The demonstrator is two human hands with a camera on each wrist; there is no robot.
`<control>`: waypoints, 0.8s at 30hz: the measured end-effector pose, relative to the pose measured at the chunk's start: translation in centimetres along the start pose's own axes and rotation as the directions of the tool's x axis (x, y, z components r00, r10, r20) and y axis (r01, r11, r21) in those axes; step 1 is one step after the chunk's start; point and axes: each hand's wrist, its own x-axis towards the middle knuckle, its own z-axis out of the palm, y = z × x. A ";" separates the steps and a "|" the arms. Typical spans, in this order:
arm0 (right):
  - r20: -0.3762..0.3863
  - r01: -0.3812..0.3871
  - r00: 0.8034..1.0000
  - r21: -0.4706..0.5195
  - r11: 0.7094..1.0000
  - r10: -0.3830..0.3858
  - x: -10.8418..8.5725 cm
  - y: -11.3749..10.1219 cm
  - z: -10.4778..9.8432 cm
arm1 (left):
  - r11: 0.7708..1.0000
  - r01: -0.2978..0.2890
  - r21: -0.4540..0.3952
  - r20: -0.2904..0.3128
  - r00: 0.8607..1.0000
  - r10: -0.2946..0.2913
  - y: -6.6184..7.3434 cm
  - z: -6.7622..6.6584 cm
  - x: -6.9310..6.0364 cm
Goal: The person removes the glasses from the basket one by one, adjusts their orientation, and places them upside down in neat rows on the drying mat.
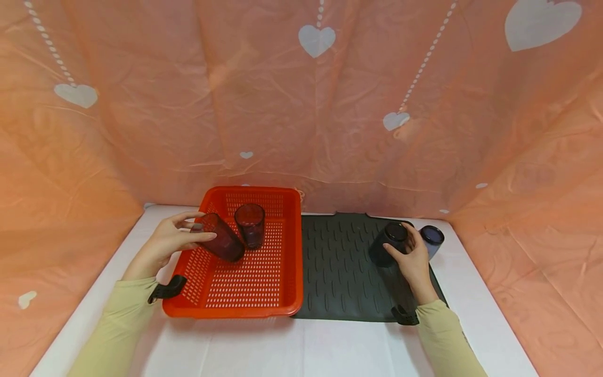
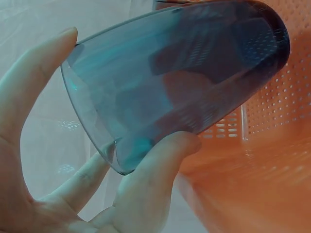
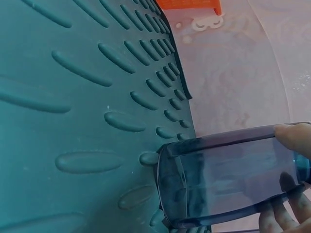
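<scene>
My left hand (image 1: 171, 238) grips a tinted drinking glass (image 1: 225, 243) near its rim, thumb on one side and fingers on the other. That glass leans over the left side of the red plastic basket (image 1: 294, 251), its thick base pointing inward. Beside it in the basket stands another tinted glass (image 1: 251, 228). At the right, my right hand (image 1: 414, 259) holds a dark glass (image 1: 383, 248) by its upper end. In the right wrist view this glass (image 3: 228, 179) has its wide end down at the ridged dark mat (image 3: 92, 141); contact is hard to judge.
A further bluish glass (image 1: 432, 238) stands behind my right hand by the mat's right edge. Basket and mat lie side by side on a white-covered table (image 1: 339, 348). Orange curtain (image 1: 282, 104) with white hearts surrounds the back and sides.
</scene>
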 end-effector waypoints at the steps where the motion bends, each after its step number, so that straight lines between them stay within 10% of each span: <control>1: 0.000 0.001 1.000 0.001 1.000 -0.001 0.0 0.0 0.0 | 1.000 -0.002 -0.011 0.001 1.000 0.002 0.0 0.0 -0.1; 24: -0.007 0.003 1.000 -0.015 1.000 -0.003 -0.2 -0.2 0.1 | 0.933 -0.046 -0.356 0.035 0.997 0.063 2.1 0.0 -1.5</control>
